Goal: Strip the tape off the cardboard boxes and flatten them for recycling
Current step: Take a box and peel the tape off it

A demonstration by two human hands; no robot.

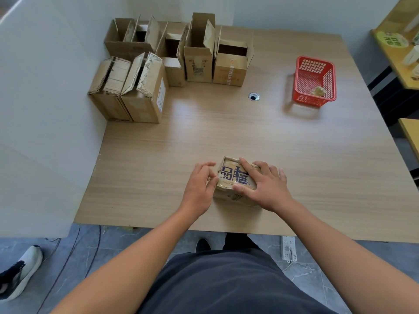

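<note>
left hand [199, 189], lower centre, pinches tape [225, 183] at the small box's [229, 175] left edge; right hand [265, 189] presses flat-fingered on top. probably light, crushable: peel from the tape's corner.

This is looking like an office. A wood counter [226, 132] with a round cable hole [254, 96] is lying under the left hand [199, 189] and right hand [266, 186]. White divider walls [45, 98] are standing left of them. A power strip [288, 247] is lying on the floor [90, 257] below. More desks [399, 53] are showing far right.
</note>
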